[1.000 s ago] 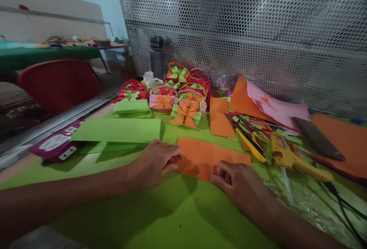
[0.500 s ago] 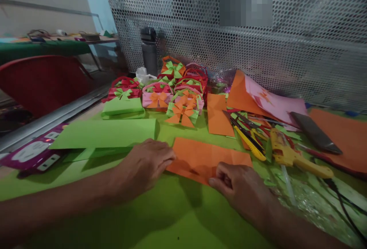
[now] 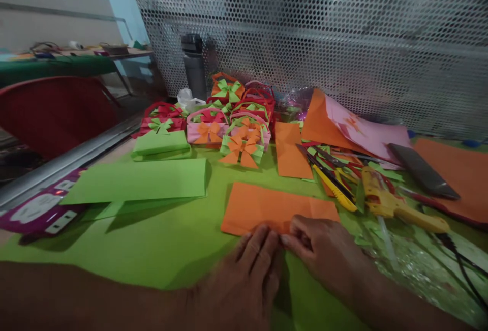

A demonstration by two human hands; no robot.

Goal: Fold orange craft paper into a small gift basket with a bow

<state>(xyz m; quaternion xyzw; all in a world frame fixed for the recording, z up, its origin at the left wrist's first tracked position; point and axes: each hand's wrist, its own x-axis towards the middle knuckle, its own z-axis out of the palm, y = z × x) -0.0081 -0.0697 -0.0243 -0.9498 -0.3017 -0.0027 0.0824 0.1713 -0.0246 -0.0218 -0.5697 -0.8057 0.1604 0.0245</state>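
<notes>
A folded piece of orange paper (image 3: 267, 206) lies on the green tabletop sheet in front of me. My left hand (image 3: 247, 270) rests its outstretched fingers on the paper's near edge, about the middle. Close beside it, my right hand (image 3: 324, 249) has its fingers curled, with thumb and forefinger pinching the same edge further right. Left of the paper is a folded light green sheet (image 3: 141, 181). Behind stand several small paper bags; the nearest green bag (image 3: 242, 148) carries an orange bow.
To the right lie a yellow box cutter (image 3: 335, 188), a yellow glue gun (image 3: 385, 201) with a cord, a dark phone (image 3: 423, 171) and paper scraps. A purple power strip (image 3: 46, 206) is at left. A bottle (image 3: 194, 69) stands before the perforated metal panel (image 3: 267, 21).
My left hand has moved right and nearer, from the paper's left end to the middle of its near edge. The right hand stays at that edge.
</notes>
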